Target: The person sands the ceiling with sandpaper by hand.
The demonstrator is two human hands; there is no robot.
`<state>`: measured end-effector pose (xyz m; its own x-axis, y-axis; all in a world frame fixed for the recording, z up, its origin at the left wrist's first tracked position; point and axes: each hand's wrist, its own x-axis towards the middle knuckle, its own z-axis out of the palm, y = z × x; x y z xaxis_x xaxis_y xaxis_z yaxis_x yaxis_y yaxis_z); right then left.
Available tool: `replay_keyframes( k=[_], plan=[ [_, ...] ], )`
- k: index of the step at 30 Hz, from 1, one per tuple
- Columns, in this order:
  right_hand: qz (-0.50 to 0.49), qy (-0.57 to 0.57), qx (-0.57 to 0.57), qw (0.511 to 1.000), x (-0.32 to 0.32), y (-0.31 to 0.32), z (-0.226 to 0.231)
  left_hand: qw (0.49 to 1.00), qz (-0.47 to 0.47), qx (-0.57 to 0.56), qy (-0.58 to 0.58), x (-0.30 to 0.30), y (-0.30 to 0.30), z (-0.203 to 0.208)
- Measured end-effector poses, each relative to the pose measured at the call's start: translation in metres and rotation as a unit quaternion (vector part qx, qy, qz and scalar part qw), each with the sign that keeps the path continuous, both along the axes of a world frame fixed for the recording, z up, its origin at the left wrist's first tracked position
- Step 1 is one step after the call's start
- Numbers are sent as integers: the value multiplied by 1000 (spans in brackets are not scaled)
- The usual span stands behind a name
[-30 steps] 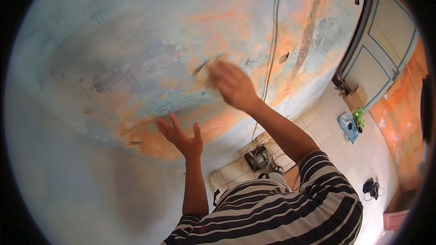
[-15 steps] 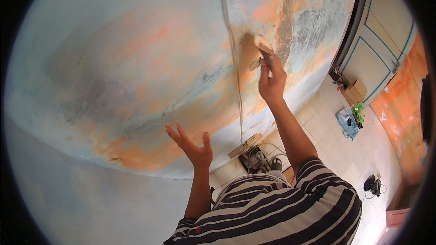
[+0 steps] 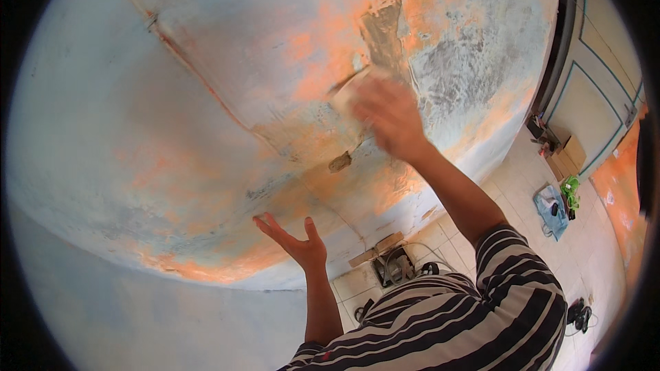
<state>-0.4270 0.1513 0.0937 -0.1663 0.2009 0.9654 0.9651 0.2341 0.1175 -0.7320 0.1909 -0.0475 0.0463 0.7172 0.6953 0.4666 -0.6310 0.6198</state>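
Observation:
My right hand (image 3: 388, 113) is raised against the painted wall (image 3: 206, 75), closed around a pale pad-like object (image 3: 354, 89). Motion blur hides its exact kind. It lies close to a bare brown patch (image 3: 383, 34) running up through the orange and blue-grey paint. A small brown patch (image 3: 340, 161) shows on the wall below that hand. Lower and to the left, my left hand (image 3: 299, 242) is held up with its fingers apart and nothing in it, near the wall; whether it touches the surface I cannot tell.
A thin line (image 3: 206, 89), cord or groove, crosses the wall. At its foot are a wooden strip (image 3: 376, 249) and a dark box with cables (image 3: 394, 266). On the tiled floor to the right lie a blue bag (image 3: 552, 211), a green bag (image 3: 570, 194), cardboard (image 3: 568, 158) and a black corded item (image 3: 579, 315).
My right hand has moved left along the wall with the pale object and is now blurred. The view has shifted, and the line on the wall runs more slantwise. My left hand stays open.

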Motion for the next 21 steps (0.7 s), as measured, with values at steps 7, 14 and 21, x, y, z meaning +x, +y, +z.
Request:
replay_keyframes(
  k=[7,14,21],
  plan=[
    [31,45,19,998,26,-8,27,997,61,-43,6,33,-31,5],
    [-23,14,-46,999,50,5,74,998,62,-17,-27,49,-36,17],
    [-40,22,133,990,59,1,122,998,34,-2,-48,47,-30,43]
  ],
)
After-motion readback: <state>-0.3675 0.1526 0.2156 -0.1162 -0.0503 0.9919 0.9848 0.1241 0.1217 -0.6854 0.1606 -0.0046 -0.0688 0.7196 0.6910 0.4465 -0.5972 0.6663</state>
